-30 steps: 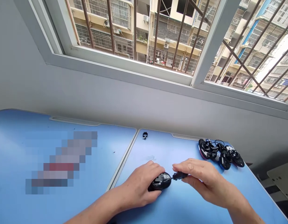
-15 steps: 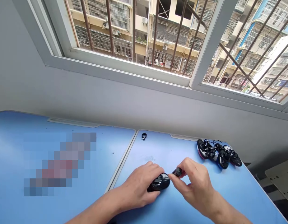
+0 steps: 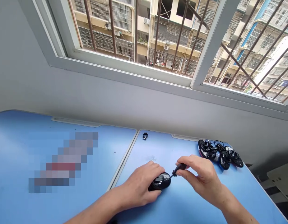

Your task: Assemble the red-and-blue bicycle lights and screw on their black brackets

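Computer mouse (image 3: 159, 181) on blue table (image 3: 195, 199), near front edge.
Mouse clasped by left hand (image 3: 141, 183); small screwdriver (image 3: 180, 168) pinched in right hand (image 3: 202, 177), tip at shell; wired mice (image 3: 218, 154) placed by far right corner.

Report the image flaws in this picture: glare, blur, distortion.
Head view: a pixelated mosaic patch blurs out part of the left blue desk; the glossy black computer mouse shows pale glare; the white window frame leans from wide-angle distortion.
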Tool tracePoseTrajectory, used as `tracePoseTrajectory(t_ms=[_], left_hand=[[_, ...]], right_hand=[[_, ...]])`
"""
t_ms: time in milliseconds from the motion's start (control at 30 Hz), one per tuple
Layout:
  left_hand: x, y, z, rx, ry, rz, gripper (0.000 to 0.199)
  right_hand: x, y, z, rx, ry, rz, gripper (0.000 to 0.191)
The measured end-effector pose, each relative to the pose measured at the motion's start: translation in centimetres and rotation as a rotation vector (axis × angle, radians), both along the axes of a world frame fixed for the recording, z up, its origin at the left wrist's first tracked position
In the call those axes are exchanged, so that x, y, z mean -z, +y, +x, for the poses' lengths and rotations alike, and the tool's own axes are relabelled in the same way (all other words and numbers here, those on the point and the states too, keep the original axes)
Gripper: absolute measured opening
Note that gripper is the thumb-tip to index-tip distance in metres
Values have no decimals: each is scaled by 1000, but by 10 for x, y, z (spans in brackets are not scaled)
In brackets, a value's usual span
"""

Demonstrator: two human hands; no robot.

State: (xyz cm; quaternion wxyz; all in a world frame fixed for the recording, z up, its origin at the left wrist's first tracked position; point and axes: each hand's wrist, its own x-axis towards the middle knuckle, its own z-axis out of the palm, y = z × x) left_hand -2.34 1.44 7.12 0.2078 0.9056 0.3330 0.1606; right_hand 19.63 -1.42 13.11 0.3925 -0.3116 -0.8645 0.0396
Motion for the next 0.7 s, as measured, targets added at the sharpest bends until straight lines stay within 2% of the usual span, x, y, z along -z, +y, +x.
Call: tracePoseTrajectory(t_ms=[167, 233, 333, 467, 533, 600, 700], left_hand=[[-1, 0, -1, -9, -23, -47, 30], [-1, 1, -1, -12, -30, -58, 29], [0, 1, -2, -10, -37, -54, 27], [0, 0, -1, -15, -34, -42, 29], [0, -1, -1, -14, -24, -39, 28], [-2, -1, 0, -10, -16, -38, 28], [-4, -1, 0, -6, -13, -42, 33]], right_hand=[[-11, 2, 5, -317, -51, -182, 26], [-12, 4, 7, -361, -43, -252, 32], [-9, 4, 5, -278, -21, -263, 40], [0, -2, -4, -40, -22, -132, 31], [4, -3, -7, 29, -25, -70, 28], [6, -2, -6, 42, -15, -35, 31], [4, 1, 0, -25, -15, -29, 42]])
